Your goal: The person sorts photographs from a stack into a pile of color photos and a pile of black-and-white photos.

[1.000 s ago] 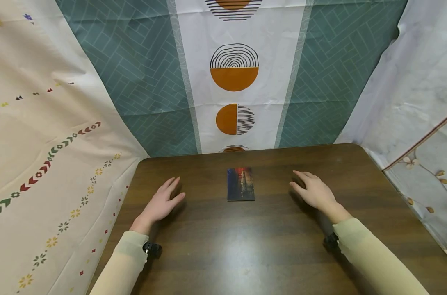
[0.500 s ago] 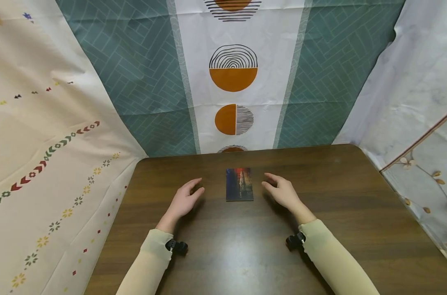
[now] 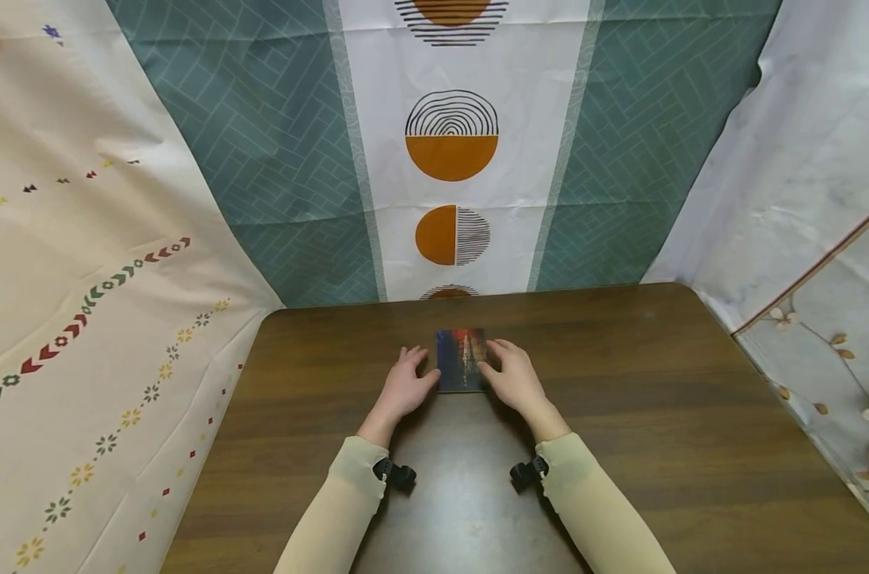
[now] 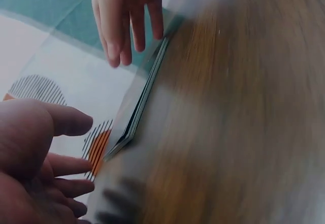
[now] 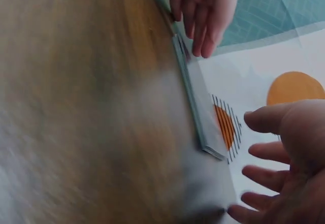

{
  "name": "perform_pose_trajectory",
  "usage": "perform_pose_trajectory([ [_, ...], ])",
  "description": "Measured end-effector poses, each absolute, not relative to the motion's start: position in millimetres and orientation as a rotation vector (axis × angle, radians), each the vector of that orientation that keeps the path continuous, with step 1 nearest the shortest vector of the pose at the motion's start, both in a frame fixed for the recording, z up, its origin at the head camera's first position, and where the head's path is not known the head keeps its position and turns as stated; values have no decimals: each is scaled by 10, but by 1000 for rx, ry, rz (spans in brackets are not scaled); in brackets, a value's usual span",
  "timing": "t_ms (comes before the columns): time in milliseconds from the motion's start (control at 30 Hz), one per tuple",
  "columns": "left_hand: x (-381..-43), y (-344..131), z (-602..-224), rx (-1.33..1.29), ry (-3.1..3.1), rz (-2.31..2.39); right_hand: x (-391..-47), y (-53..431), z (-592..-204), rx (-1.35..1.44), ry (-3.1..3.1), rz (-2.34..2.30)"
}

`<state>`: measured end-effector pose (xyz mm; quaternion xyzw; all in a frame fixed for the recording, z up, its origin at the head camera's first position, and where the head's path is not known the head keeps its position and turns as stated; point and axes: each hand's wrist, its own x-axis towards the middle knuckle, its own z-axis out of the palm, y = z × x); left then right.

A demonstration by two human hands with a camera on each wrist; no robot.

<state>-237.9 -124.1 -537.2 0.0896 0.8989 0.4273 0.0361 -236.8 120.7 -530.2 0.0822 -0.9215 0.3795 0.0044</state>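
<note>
My sleeves (image 3: 355, 478) are pale cream, my wrist devices (image 3: 400, 477) black. Booklet (image 3: 454, 368): dark blue, red and orange towards the top. Table (image 3: 312, 446): brown wood grain. Facing me, teal herringbone cloth (image 3: 291, 127); its white band (image 3: 524, 112) bears orange circles with black lines.

A booklet (image 3: 458, 365) lies on the desk (image 3: 277, 478), towards its far edge, with the left hand (image 3: 405, 387) just left of it and the right hand (image 3: 515, 381) just right. Nearer, on the wrists, are the left camera (image 3: 402, 477) and the right camera (image 3: 524, 476). Beyond the desk hangs the far cloth (image 3: 298, 199); the left cloth (image 3: 83, 271) and right cloth (image 3: 800, 151) flank it.
</note>
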Motion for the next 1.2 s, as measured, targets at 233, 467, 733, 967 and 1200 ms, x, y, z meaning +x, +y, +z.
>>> perform_pose_trajectory([
  [233, -2396, -1111, -5455, 283, 2797, 1240, -2335, 1154, -5414, 195, -2969, 1086],
  [467, -2371, -1052, -5458, 279, 2816, 1209, -2332, 1129, -5505, 214, -2983, 1037],
  [733, -2379, -1054, -5504, 273, 2819, 1194, -2311, 1096, -5474, 224, -2994, 1025],
  [967, -2375, -1044, -5508, 270, 2814, 1198, -2324, 1096, -5493, 214, -3004, 1032],
  [1200, -2378, -1036, -5513, 253, 2791, 1240, -2318, 1093, -5475, 202, -2993, 1054],
])
